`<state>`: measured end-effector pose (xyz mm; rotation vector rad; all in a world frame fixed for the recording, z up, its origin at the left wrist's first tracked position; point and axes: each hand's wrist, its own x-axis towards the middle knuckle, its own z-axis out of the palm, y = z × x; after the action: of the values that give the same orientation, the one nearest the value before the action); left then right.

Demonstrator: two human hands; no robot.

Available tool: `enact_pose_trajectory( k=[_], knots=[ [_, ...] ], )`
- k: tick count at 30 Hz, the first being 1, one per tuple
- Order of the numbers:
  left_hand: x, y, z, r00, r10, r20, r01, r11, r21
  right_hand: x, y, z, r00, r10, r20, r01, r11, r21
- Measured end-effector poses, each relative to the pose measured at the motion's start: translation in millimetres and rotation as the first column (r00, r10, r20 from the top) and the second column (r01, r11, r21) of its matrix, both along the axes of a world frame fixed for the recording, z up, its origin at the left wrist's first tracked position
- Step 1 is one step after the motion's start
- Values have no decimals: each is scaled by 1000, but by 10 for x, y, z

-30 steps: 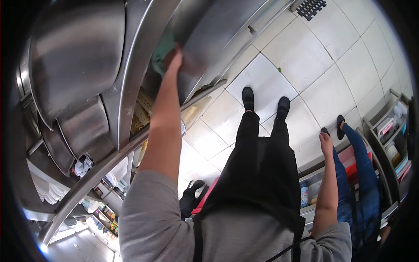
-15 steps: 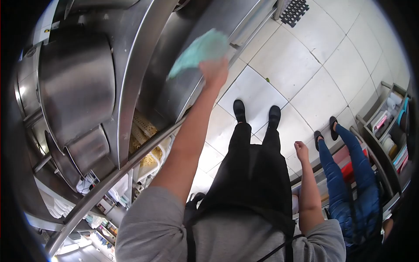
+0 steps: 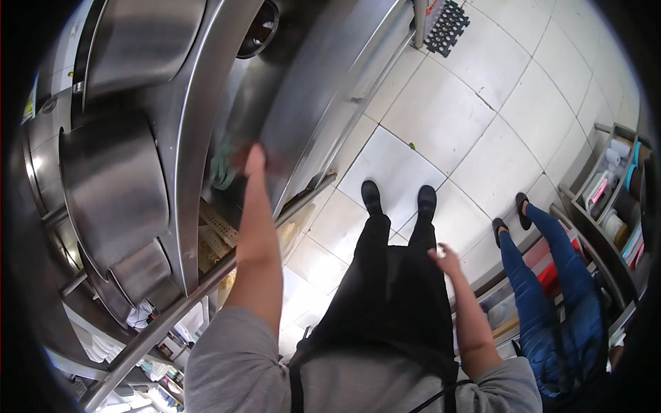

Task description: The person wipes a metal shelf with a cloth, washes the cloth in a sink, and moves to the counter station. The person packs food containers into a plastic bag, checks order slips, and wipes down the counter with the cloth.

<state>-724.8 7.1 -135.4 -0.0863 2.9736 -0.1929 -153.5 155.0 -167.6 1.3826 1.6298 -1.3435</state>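
Observation:
My left hand (image 3: 256, 162) is over the steel counter (image 3: 303, 89), its fingers smeared by motion. Just left of it, a green cloth (image 3: 222, 166) is bunched close to the counter's raised inner edge; blur hides whether my fingers still grip it. Beside my apron, my right hand (image 3: 446, 259) hangs low with its fingers loosely apart and nothing in it.
A round dark opening (image 3: 260, 29) sits farther up the counter. Curved steel covers (image 3: 113, 186) stand beyond a metal ledge. On the right, a person in blue trousers (image 3: 520, 272) stands by shelves (image 3: 602, 199). A black mat (image 3: 447, 29) lies on the tiled floor.
My left hand has swept left and nearer to me across the counter, and the cloth, spread out before, is now bunched. My right hand has moved left, its fingers loosening. The view has shifted slightly.

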Motion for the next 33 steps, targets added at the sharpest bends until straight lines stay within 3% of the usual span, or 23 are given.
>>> enact_pose_trajectory(
  k=[1, 2, 3, 4, 5, 6, 8, 10, 11, 13, 14, 16, 18, 19, 21, 22, 23, 24, 26, 29, 30, 32, 33],
  knots=[
    [104, 389, -11, 983, -73, 170, 48, 988, 148, 17, -261, -88, 986, -118, -114, 98, 980, -173],
    [312, 988, 210, 942, -302, 145, 269, 940, 212, -97, -417, -47, 976, -99, -194, 40, 956, -290],
    [357, 1434, 80, 908, -415, 61, 406, 906, 121, -362, -499, 274, 973, 211, 95, -191, 964, -186],
    [595, 1862, 153, 829, -526, -191, 558, 805, 203, -507, -491, 461, 934, 333, 129, -307, 934, -182],
    [553, 2166, 83, 722, -662, -200, 691, 707, 150, -511, -514, 441, 931, 338, 141, -316, 936, -156],
    [582, 2528, 190, 756, -634, -162, 651, 705, 281, -496, -542, 418, 926, 345, 156, -327, 936, -131],
    [428, 3030, 203, 727, -665, -171, 681, 664, 309, -471, -578, 405, 935, 323, 147, -308, 944, -114],
    [723, 3418, 533, 530, -751, -394, 828, 558, 49, -458, -583, 413, 941, 306, 142, -296, 951, -91],
    [719, 3506, 387, 533, -750, -391, 827, 560, 53, -475, -589, 426, 935, 322, 148, -313, 946, -78],
    [611, 3587, 111, 376, -777, -505, 926, 341, 164, -490, -639, 456, 926, 343, 160, -335, 939, -72],
    [582, 3441, 53, 383, -775, -503, 922, 349, 166, -488, -646, 456, 925, 343, 164, -336, 939, -71],
    [592, 2961, 220, 450, -846, -285, 841, 294, 454, -489, -651, 427, 922, 347, 170, -339, 938, -71],
    [686, 2230, 289, 384, -867, -317, 920, 330, 211, -438, -669, 393, 942, 305, 141, -297, 952, -72],
    [778, 1871, 371, 700, -709, -86, 692, 644, 326, -435, -670, 396, 939, 317, 135, -308, 948, -80],
    [945, 912, 372, 796, -592, -123, 601, 752, 269, -452, -651, 386, 942, 306, 136, -297, 951, -84],
    [1050, 485, 510, 806, -590, 39, 590, 807, 26, -465, -640, 375, 942, 312, 128, -303, 949, -83],
    [1039, -291, 166, 785, -607, -125, 614, 790, 15, -459, -637, 376, 941, 313, 132, -303, 949, -88],
    [1238, -598, 191, 962, -230, -148, 264, 923, 279, -449, -632, 376, 940, 313, 136, -302, 949, -92],
    [1473, -1041, 36, 976, 1, -217, 56, 965, 255, -446, -625, 378, 939, 316, 133, -305, 947, -96],
    [1630, -820, -70, 947, 112, -301, -72, 987, 143, -396, -657, 370, 942, 311, 130, -300, 949, -95],
    [1708, -696, -96, 947, 110, -302, -67, 987, 149, -395, -641, 351, 944, 306, 123, -296, 951, -88],
    [1922, -367, -81, 910, -232, -344, 301, 940, 163, -392, -617, 345, 950, 290, 117, -283, 956, -76],
    [1995, -45, -25, 887, -293, -356, 380, 903, 203, -373, -638, 364, 952, 285, 110, -278, 958, -75]
  ],
)
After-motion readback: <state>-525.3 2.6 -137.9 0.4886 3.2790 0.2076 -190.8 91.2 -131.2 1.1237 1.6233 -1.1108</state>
